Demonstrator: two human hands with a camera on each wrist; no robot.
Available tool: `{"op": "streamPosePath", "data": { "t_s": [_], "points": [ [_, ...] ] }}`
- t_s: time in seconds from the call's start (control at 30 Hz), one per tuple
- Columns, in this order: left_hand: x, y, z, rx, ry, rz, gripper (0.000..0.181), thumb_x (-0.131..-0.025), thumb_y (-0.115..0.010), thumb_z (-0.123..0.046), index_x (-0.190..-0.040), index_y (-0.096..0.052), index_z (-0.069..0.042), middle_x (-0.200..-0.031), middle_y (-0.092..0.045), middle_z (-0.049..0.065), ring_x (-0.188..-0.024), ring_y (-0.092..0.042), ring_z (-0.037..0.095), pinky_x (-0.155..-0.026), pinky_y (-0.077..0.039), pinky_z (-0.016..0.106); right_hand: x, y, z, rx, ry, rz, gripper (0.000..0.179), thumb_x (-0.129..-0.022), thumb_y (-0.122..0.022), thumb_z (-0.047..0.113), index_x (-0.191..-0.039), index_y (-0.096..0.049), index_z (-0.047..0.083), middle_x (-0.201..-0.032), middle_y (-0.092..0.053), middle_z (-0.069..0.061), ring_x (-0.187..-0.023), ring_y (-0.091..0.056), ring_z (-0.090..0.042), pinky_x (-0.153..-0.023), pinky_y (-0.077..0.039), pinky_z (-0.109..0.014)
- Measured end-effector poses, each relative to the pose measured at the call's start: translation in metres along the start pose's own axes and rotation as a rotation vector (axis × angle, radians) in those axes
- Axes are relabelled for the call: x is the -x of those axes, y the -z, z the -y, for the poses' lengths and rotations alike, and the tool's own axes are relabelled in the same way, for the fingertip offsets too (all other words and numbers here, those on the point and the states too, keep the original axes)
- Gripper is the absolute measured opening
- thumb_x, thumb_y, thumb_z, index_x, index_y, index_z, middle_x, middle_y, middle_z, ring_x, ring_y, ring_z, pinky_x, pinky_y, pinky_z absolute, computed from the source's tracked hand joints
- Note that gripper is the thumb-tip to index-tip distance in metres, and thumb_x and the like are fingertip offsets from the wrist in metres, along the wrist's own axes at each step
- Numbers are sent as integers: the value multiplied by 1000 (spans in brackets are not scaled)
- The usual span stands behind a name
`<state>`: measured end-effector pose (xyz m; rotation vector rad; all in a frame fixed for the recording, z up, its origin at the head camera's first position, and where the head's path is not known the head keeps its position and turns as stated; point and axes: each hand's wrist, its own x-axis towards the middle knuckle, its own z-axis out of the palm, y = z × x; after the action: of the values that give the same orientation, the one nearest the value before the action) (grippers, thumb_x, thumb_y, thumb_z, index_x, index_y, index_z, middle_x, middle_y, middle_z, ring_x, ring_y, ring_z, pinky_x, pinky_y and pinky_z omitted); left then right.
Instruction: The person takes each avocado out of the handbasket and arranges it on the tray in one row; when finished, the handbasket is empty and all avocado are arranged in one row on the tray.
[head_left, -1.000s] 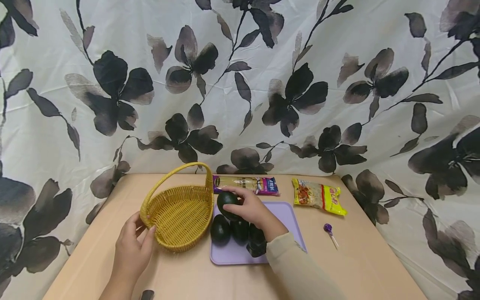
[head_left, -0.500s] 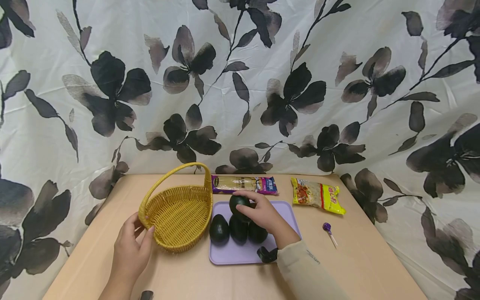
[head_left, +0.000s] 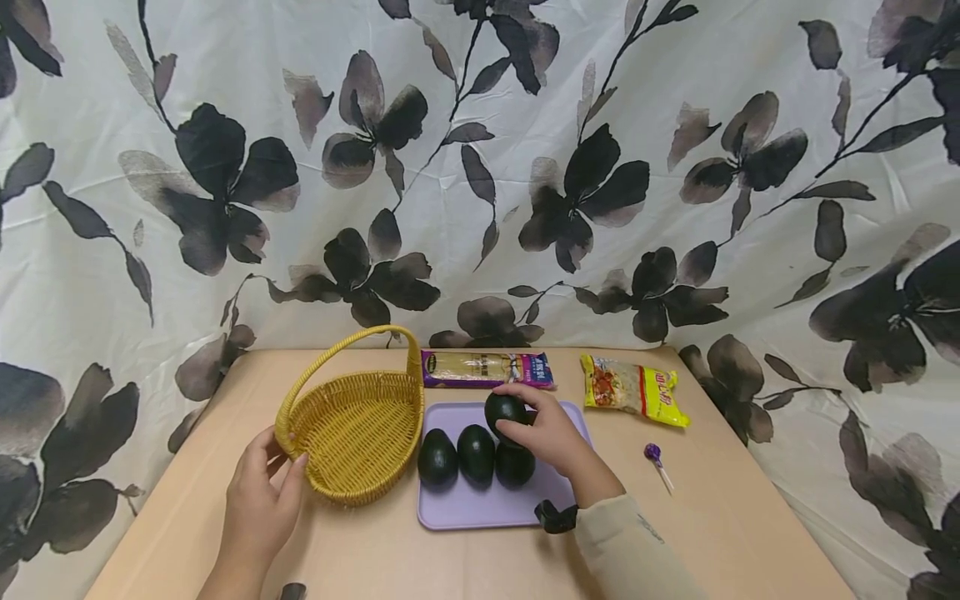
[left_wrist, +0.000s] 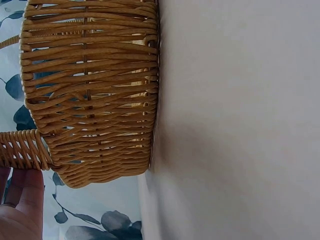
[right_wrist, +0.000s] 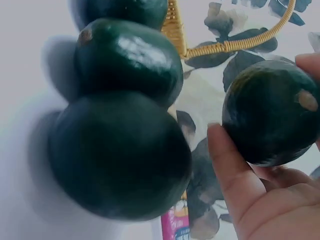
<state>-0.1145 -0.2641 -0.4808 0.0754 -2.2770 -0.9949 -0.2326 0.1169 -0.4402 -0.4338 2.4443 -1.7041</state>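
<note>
My right hand holds a dark green avocado between thumb and fingers, above the far part of a lilac tray. In the right wrist view that held avocado is apart from the others. Three more avocados stand in a row on the tray: a left one, a middle one and a right one, partly covered by the held one. Left of the tray is a yellow wicker basket with nothing in it. My left hand grips it where the handle meets the rim.
A purple noodle packet lies behind the tray. To the right are a yellow snack bag and a purple lollipop. A black strap shows at the right wrist. Floral cloth hangs behind the table.
My right hand has moved right with the avocado, from beside the basket's edge to above the right avocado on the tray. The left hand keeps its hold on the basket.
</note>
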Motion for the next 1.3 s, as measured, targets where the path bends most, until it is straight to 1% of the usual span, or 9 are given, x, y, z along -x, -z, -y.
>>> {"op": "streamPosePath", "data": {
  "t_s": [0.1, 0.17, 0.3, 0.43, 0.57, 0.77, 0.83, 1.0, 1.3],
  "points": [
    [1, 0, 0, 2, 2, -1, 55, -95, -69, 1, -144, -43, 4, -128, -58, 18, -120, -60, 38, -100, -35, -8, 4, 4, -5, 8, -12, -37, 44, -89, -80, 14, -127, -68, 32, -137, -61, -9, -105, -64, -31, -88, -66, -45],
    [2, 0, 0, 2, 6, -2, 55, -94, -69, 1, -144, -44, 4, -128, -58, 19, -120, -60, 38, -99, -35, -8, 6, 7, -9, 5, -10, -54, 44, -89, -80, 13, -128, -69, 31, -135, -62, -9, -106, -64, -30, -89, -66, -43],
    [2, 0, 0, 2, 11, -4, 56, -94, -69, 0, -144, -44, 4, -128, -58, 19, -120, -60, 39, -100, -36, -7, 11, 13, -15, -18, -2, -79, 44, -89, -79, 9, -130, -68, 22, -131, -65, -12, -108, -64, -29, -89, -65, -40],
    [2, 0, 1, 7, 7, -5, 56, -95, -69, 0, -144, -43, 4, -128, -58, 19, -120, -60, 38, -100, -36, -7, 15, 19, -21, -32, -11, -118, 44, -90, -78, 8, -132, -67, 17, -131, -66, -14, -111, -64, -31, -90, -66, -42],
    [1, 0, 2, 10, 2, -5, 56, -95, -69, 0, -144, -44, 4, -128, -57, 18, -120, -59, 37, -100, -36, -7, 20, 24, -28, -60, -52, -163, 43, -92, -75, 9, -132, -66, 17, -131, -65, -17, -113, -64, -33, -92, -65, -46],
    [1, -1, 0, 6, 1, -1, 55, -95, -68, 1, -144, -43, 5, -129, -57, 19, -121, -59, 38, -100, -35, -7, 26, 33, -46, -70, -109, -216, 43, -90, -77, 10, -131, -67, 18, -127, -66, -16, -113, -65, -32, -93, -65, -43],
    [1, -1, 0, 7, -2, 0, 56, -95, -68, 1, -144, -43, 5, -129, -57, 19, -121, -59, 39, -100, -35, -7, 27, 35, -52, -60, -118, -228, 44, -89, -79, 11, -131, -68, 19, -127, -67, -15, -115, -66, -31, -96, -63, -42],
    [0, -1, 0, 3, -9, 2, 54, -95, -68, 1, -144, -43, 5, -130, -56, 19, -122, -59, 37, -100, -34, -8, 28, 39, -63, -34, -122, -224, 47, -87, -82, 14, -132, -67, 17, -131, -67, -13, -120, -65, -31, -103, -60, -45],
    [-1, 0, 0, 2, -18, 3, 56, -95, -68, 1, -144, -42, 5, -130, -56, 19, -121, -59, 38, -100, -34, -7, 34, 37, -70, 21, -140, -239, 44, -87, -82, 14, -129, -67, 16, -128, -69, -13, -118, -66, -32, -102, -60, -49]
  ]
}}
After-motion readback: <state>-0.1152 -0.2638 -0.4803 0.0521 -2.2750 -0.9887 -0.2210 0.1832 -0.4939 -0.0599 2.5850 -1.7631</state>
